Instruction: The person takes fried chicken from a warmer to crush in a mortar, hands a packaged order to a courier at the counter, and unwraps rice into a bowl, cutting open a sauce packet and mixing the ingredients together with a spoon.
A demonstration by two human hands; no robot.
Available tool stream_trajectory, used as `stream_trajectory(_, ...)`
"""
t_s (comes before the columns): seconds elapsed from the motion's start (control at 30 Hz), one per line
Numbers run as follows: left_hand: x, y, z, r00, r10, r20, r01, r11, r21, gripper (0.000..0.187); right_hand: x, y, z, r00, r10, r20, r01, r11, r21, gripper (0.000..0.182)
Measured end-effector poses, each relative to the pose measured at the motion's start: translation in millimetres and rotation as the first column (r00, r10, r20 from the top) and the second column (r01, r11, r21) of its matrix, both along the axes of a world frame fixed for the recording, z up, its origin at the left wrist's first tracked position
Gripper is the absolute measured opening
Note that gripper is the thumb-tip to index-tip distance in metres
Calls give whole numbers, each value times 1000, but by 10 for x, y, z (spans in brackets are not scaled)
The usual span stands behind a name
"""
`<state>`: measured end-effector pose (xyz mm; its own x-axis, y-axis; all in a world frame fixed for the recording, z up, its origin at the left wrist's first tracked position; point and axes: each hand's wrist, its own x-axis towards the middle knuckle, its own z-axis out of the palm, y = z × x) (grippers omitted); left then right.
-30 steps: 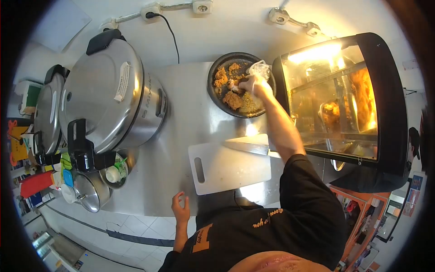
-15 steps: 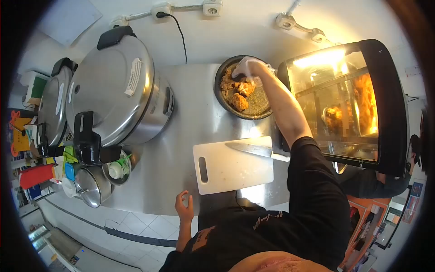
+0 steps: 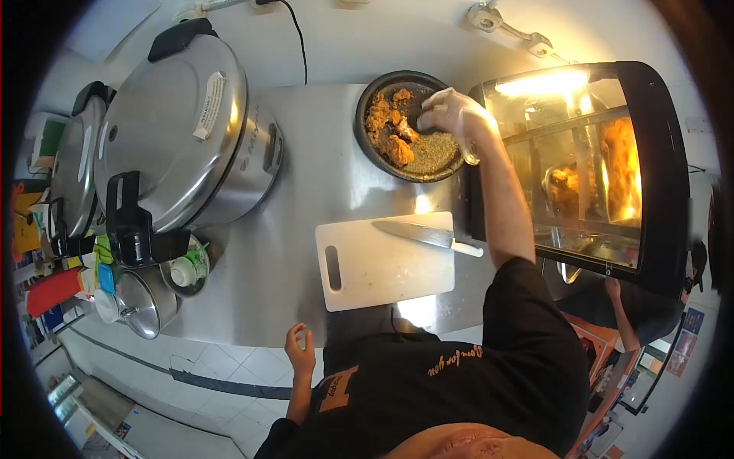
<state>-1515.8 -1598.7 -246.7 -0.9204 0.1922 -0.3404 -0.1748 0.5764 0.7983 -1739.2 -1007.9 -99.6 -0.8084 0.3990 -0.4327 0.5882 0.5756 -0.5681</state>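
Observation:
A dark round stone-like bowl [image 3: 367, 157] holds several pieces of fried chicken [image 3: 398, 151], gathered on its left, and a speckled, grainy layer on its right. My right hand [image 3: 453, 115], in a clear plastic glove, hovers at the bowl's right side with its fingers loosely curved, apart from the chicken; nothing shows in them. Nearer to me lies a white cutting board [image 3: 384, 268], with a knife [image 3: 417, 232] across its far right corner, handle pointing right. My left hand [image 3: 300, 348] hangs off the table's front edge, bare, fingers half curled and apart, holding nothing.
Two large steel cookers [image 3: 172, 138] with black handles take up the left. By their front stand a lidded pot [image 3: 145, 302] and a bowl with a green-and-white item [image 3: 185, 269]. A lit glass display case [image 3: 566, 172] stands at the right; another person's arm [image 3: 623, 314] shows beyond.
My right hand has moved off the chicken to the bowl's right side, uncovering pieces at the far left. The whole view has shifted slightly. My left hand stays by the table edge.

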Motion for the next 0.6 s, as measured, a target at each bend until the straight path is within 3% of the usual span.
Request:
stream_trajectory(0.07, 59, -45, -60, 998, -55, -3, 55, 998, -8, 25, 128, -472, -330, 941, 139, 309, -198, 965, 170, 44)
stream_trajectory(0.13, -110, 107, -26, 984, -168, -58, 170, 985, 29, 25, 224, -493, -497, 951, 29, 307, -98, 973, 209, 43)
stream_trajectory(0.2, -340, 255, 38, 973, -203, -109, 209, 977, 43, 24, 288, -334, -407, 973, 197, 123, -201, 979, 19, 39)
stream_trajectory(0.23, -376, 270, 66, 964, -233, -125, 240, 969, 49, 24, 232, -424, 53, 972, 98, 214, -74, 990, -119, 33)
stream_trajectory(0.27, -350, 220, 65, 976, -184, -119, 190, 981, 41, 23, 189, -263, -32, 979, 39, 199, -19, 995, -98, 35)
stream_trajectory(0.33, -149, 94, 43, 992, -63, -111, 67, 997, 31, 22, 202, -264, 98, 988, -151, 31, 151, 988, -15, 45)
stream_trajectory(0.4, 99, 2, -38, 999, 2, -44, -1, 1000, 17, 22, 198, -493, -34, 992, -95, -79, 101, 992, 72, 49)
stream_trajectory(0.43, 163, 22, -58, 999, 31, -13, -31, 999, 12, 21, 116, -576, -426, 982, 107, 154, -140, 965, 221, 46)
stream_trajectory(0.47, 192, 117, -16, 999, -40, -11, 41, 998, 42, 22, 229, -877, -1055, 978, 201, -49, -146, 838, 526, 43)
stream_trajectory(0.5, 145, 253, 50, 994, -111, -25, 113, 991, 70, 22, 19, -974, -1032, 981, 127, 145, -186, 825, 534, 40)
stream_trajectory(0.57, 97, 454, 180, 982, -182, -44, 186, 977, 107, 22, -240, -488, -837, 941, 272, 201, -309, 933, 183, 38)
stream_trajectory(0.6, 92, 437, 274, 979, -200, -34, 203, 973, 111, 22, -212, -511, -496, 929, 185, 320, -220, 972, 77, 37)
